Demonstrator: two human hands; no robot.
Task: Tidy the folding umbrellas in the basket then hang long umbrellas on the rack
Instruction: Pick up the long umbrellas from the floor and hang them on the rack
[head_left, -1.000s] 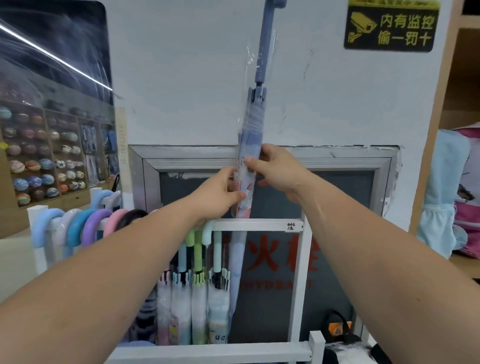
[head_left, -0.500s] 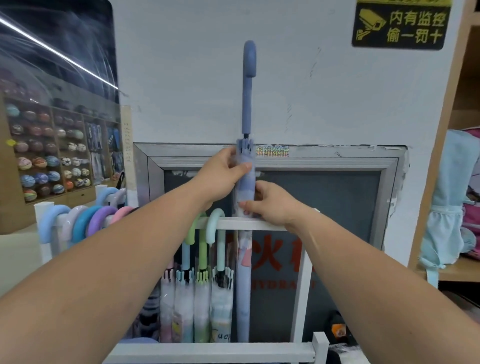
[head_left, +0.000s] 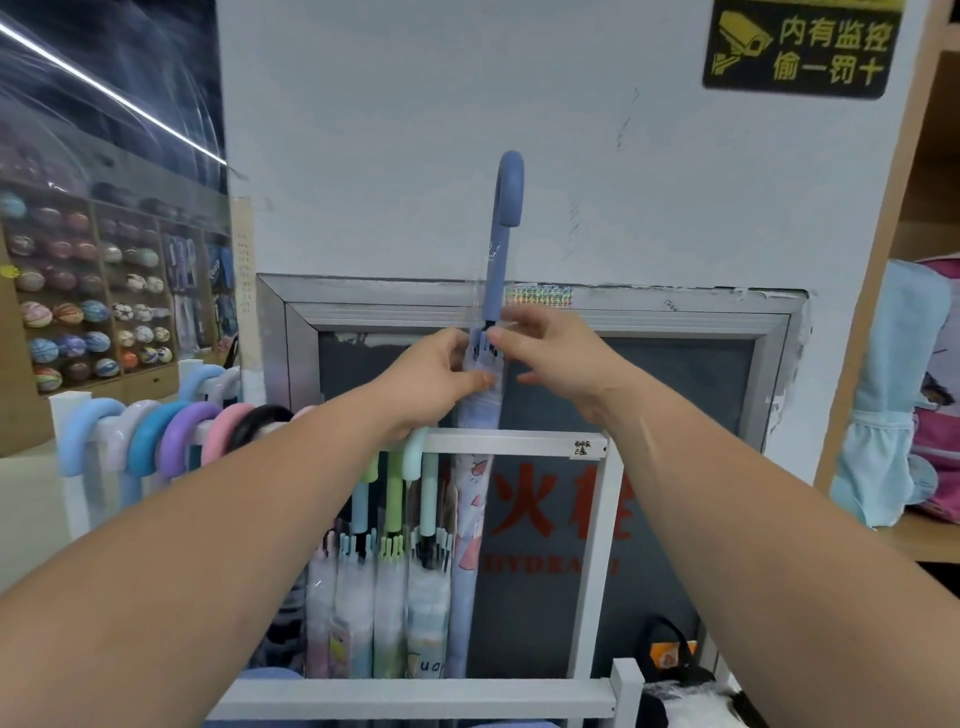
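- The long blue umbrella (head_left: 474, 499) stands upright against the far side of the white rack (head_left: 511, 445), its hooked handle (head_left: 506, 192) well above the top rail and its tip down near the bottom rail, so it is not yet hung
- The left hand (head_left: 434, 376) is closed around the folded canopy just under the runner, thumb pressed on the near side; this grip seems to carry the weight and keep the shaft vertical
- The right hand (head_left: 553, 356) meets it from the other side, thumb and forefinger pinching at the clear plastic wrapper near the collar where shaft meets canopy, the other fingers loosely spread; whether it grips the umbrella itself or only the wrapper, I cannot tell
- Both hands sit close together at one height, probably because that spot gives control of a long, top-heavy thing while it is steered past the rail
- The hook opens toward the right in this view; my judgement is that it must be turned to face the rail and then lowered until the curve catches
- Beside it hang three umbrellas with pale green and mint handles (head_left: 410, 460) hooked over the same rail, showing the intended pose; the free stretch of rail to their right is the likely slot
- A further row of pastel handles (head_left: 156, 436) hangs on the rail at the left
- No basket of folding umbrellas is clearly in view, so that part of the task cannot be judged from here
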